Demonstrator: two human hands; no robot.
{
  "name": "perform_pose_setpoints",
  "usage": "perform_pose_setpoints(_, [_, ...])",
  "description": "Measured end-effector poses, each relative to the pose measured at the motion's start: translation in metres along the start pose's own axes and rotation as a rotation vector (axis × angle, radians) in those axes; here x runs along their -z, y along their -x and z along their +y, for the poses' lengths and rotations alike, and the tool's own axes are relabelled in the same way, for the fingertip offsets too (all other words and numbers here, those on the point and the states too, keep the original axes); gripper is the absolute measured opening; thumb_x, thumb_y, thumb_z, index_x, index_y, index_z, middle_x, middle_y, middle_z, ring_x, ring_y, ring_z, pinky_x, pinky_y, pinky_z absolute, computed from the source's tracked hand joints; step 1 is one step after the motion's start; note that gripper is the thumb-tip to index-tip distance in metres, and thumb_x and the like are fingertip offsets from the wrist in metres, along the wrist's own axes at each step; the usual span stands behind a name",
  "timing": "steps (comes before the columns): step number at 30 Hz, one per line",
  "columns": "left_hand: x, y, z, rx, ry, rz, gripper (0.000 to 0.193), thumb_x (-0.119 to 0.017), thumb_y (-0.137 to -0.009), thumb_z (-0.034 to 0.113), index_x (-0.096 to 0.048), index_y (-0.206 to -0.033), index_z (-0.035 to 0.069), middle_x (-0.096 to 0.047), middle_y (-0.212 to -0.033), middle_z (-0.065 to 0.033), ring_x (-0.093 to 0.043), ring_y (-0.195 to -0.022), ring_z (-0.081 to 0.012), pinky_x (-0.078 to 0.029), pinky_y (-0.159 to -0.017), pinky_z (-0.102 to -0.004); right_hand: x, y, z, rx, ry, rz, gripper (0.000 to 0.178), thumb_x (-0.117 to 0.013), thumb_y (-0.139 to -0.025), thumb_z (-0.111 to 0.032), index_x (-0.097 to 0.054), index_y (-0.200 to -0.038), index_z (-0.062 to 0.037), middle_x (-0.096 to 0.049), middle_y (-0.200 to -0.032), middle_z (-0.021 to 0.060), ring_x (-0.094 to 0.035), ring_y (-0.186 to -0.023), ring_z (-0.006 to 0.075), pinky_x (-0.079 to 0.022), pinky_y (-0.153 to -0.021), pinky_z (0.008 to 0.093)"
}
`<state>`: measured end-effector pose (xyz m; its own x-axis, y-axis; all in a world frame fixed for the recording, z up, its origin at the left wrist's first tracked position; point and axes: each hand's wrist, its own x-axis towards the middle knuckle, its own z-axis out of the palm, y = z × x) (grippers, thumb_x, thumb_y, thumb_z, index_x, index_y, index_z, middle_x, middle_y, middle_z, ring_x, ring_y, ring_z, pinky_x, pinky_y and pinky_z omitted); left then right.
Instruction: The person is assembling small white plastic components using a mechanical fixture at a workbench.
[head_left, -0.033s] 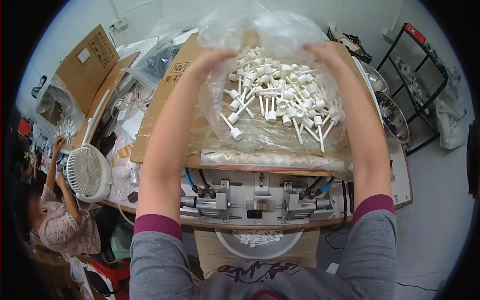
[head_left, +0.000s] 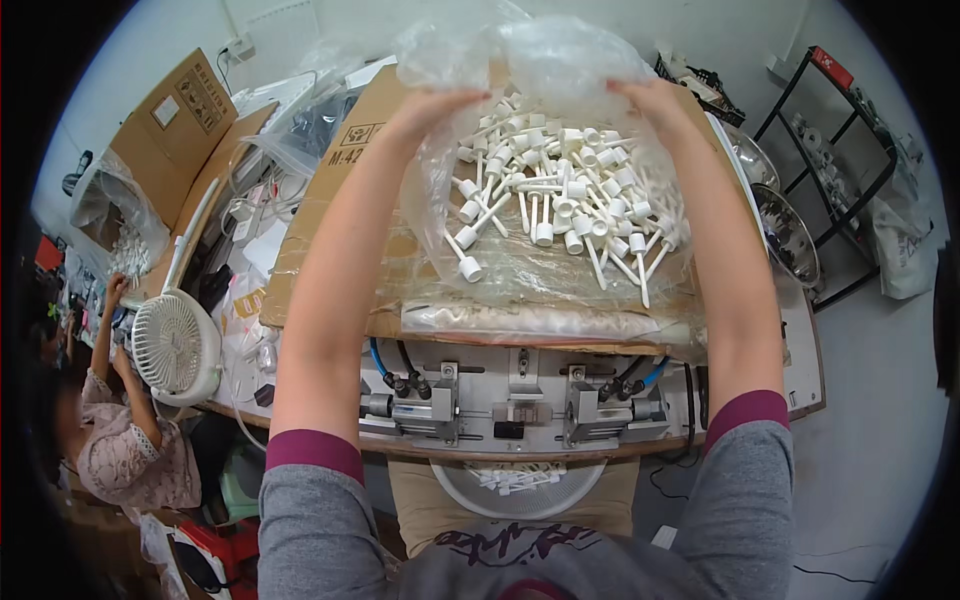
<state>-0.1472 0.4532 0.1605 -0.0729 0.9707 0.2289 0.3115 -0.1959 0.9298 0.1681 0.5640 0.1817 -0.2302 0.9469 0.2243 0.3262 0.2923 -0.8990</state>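
Note:
A clear plastic bag point(head_left: 432, 185) lies opened on a cardboard box, with its crumpled upper part raised at the far side. Inside it is a heap of white plastic scoops point(head_left: 570, 190), each with a small cup head and a thin handle. My left hand point(head_left: 440, 106) grips the bag's film at the far left of the heap. At the far right, my right hand point(head_left: 650, 103) has its fingers on the film too, bent around its edge. Some fingertips are hidden by the folds. Neither hand touches the scoops.
Below the cardboard box point(head_left: 335, 215), a metal clamping fixture point(head_left: 515, 410) with hoses sits on the bench. A round white basket point(head_left: 460, 492) with more white pieces rests at my lap. Left are a white fan point(head_left: 176, 345) and a co-worker point(head_left: 125, 440); right, metal bowls point(head_left: 785, 235) and a black rack point(head_left: 840, 170).
My left hand has shifted slightly to the right and up, drawing the bag's film with it. My right hand has barely moved, and the scoops lie almost the same.

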Motion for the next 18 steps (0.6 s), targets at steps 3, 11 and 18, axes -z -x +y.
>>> perform_pose_setpoints(3, [0.006, -0.019, 0.012, 0.043, 0.089, 0.171, 0.049, -0.065, -0.091, 0.039, -0.067, -0.114, -0.004, -0.068, -0.11, -0.0192, -0.061, -0.114, -0.024, -0.045, -0.098, -0.0341, -0.016, -0.015, -0.014, 0.096, -0.244, 0.034, 0.037, -0.075, -0.078, -0.033, -0.071, -0.105, -0.008, -0.069, -0.1, 0.0021, -0.062, -0.09, 0.0165, -0.047, -0.078, 0.03])
perform_pose_setpoints(11, [0.023, -0.007, 0.048, 0.068, -0.43, 0.0, 0.081, -0.081, -0.069, 0.056, -0.062, -0.121, -0.004, -0.068, -0.108, -0.02, -0.061, -0.111, -0.026, -0.047, -0.096, -0.0392, 0.035, -0.011, -0.05, -0.02, -0.693, -0.141, 0.031, -0.055, -0.093, -0.023, -0.061, -0.117, -0.0036, -0.067, -0.099, 0.0073, -0.063, -0.097, 0.0196, -0.05, -0.083, 0.0369])
perform_pose_setpoints(18, [-0.018, -0.021, 0.056, 0.076, -0.952, -0.189, 0.063, -0.078, -0.077, 0.041, -0.064, -0.121, -0.001, -0.069, -0.112, -0.0142, -0.065, -0.103, -0.0215, -0.05, -0.091, -0.0377, 0.07, 0.0, -0.035, 0.186, 1.27, -0.211, 0.043, -0.076, -0.072, -0.032, -0.067, -0.102, -0.0021, -0.067, -0.087, 0.0064, -0.061, -0.079, 0.0191, -0.048, -0.072, 0.0367])
